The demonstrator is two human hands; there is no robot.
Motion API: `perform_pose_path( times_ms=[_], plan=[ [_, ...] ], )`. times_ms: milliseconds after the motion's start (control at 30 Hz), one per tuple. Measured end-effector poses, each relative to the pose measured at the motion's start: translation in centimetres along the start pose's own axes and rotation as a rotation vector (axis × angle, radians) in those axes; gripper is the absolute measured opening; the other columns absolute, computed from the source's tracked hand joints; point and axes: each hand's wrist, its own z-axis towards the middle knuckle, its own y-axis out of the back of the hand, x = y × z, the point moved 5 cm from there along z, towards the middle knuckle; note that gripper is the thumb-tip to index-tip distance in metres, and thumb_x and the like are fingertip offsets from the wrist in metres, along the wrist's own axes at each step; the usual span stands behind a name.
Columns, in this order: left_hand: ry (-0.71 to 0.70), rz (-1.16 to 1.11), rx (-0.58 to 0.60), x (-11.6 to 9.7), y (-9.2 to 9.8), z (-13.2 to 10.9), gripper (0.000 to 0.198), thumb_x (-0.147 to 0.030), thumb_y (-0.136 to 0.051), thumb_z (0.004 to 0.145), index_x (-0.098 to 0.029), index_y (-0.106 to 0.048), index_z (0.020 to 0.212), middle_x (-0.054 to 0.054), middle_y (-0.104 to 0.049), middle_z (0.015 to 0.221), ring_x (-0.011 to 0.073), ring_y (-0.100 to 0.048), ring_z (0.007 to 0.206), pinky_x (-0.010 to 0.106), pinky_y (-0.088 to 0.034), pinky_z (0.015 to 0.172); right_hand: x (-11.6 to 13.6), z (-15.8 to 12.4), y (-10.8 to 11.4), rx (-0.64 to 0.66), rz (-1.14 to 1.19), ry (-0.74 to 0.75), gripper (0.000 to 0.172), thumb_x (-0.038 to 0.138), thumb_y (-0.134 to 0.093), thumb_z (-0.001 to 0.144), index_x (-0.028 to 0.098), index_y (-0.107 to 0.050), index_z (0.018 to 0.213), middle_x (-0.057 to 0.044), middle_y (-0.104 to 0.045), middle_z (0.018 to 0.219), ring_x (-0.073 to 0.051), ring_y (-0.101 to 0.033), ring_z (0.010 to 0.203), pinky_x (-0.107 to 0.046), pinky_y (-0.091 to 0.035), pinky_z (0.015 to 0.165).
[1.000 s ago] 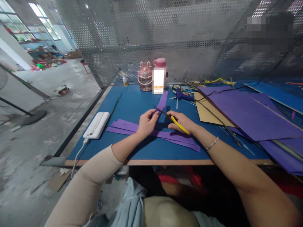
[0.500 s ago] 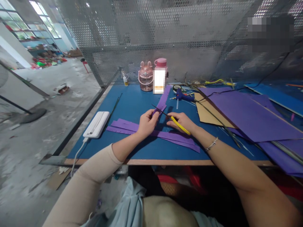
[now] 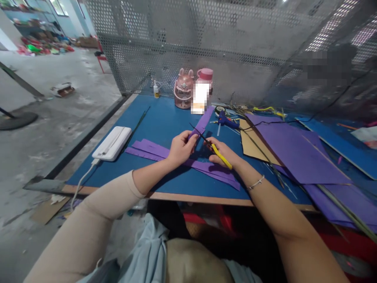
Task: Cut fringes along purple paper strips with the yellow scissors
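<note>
Between the fingers of my left hand (image 3: 181, 148) is the near end of a purple paper strip (image 3: 205, 118), which slants up and away toward the pink bottles. My right hand (image 3: 220, 152) is closed on scissors (image 3: 221, 156) with yellow handles and dark blades. The blades point up and left, across the strip just beyond my left fingertips; whether they touch it I cannot tell. Under my wrists lie more purple strips (image 3: 150, 148) on the blue tabletop, some with small cuts along one edge.
A white power bank (image 3: 112, 144) with a cable lies left. At the back stand a glue bottle (image 3: 156, 89), a pink bear-eared bottle (image 3: 184, 89) and a pink-lidded bottle (image 3: 205, 74). A blue glue gun (image 3: 227, 120), tape roll (image 3: 220, 111) and purple sheets (image 3: 297, 151) lie right.
The view has shifted slightly, so the table appears a little lower left and turned. Both hands keep their hold on the strip and the scissors, with the blades still across the strip.
</note>
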Motion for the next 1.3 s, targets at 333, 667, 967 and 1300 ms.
perform_pose_path(
  times_ms=[333,667,967,1300],
  plan=[
    [-0.053,0.032,0.05,-1.0,-0.2,-0.2,0.028,-0.041,-0.051,0.09,-0.018,-0.059,0.078,-0.005,-0.047,0.048,0.0078,-0.043,0.041,0.02,-0.034,0.043,0.4,-0.1,0.1,0.034,0.128,-0.01,0.081,0.086,-0.047,0.067,0.015,-0.052,0.106,0.0,-0.045,0.079,-0.014,-0.038,0.068,-0.027,-0.036,0.063],
    [-0.059,0.03,0.061,-1.2,-0.3,-0.3,0.025,-0.039,-0.051,0.09,-0.017,-0.061,0.082,-0.005,-0.047,0.05,0.0075,-0.044,0.043,0.02,-0.034,0.044,0.2,-0.3,0.0,0.003,0.18,-0.02,0.074,0.082,-0.05,0.07,0.015,-0.056,0.103,0.0,-0.048,0.078,-0.013,-0.04,0.067,-0.026,-0.035,0.061],
    [-0.06,0.071,0.046,-0.9,-0.1,-0.2,0.026,-0.038,-0.05,0.091,-0.017,-0.061,0.083,-0.005,-0.047,0.05,0.0074,-0.045,0.043,0.02,-0.035,0.045,-0.2,-0.3,-0.1,-0.115,0.034,-0.078,0.045,0.06,-0.057,0.082,0.015,-0.061,0.089,0.001,-0.052,0.067,-0.012,-0.041,0.058,-0.025,-0.034,0.055],
    [-0.009,0.085,0.02,-0.4,0.2,0.0,0.028,-0.04,-0.052,0.09,-0.016,-0.06,0.079,-0.004,-0.051,0.056,0.0072,-0.046,0.045,0.02,-0.036,0.047,-0.4,-0.1,0.1,-0.126,0.038,-0.151,0.041,0.056,-0.056,0.082,0.016,-0.059,0.087,0.001,-0.052,0.068,-0.013,-0.042,0.06,-0.025,-0.035,0.057]
  ],
)
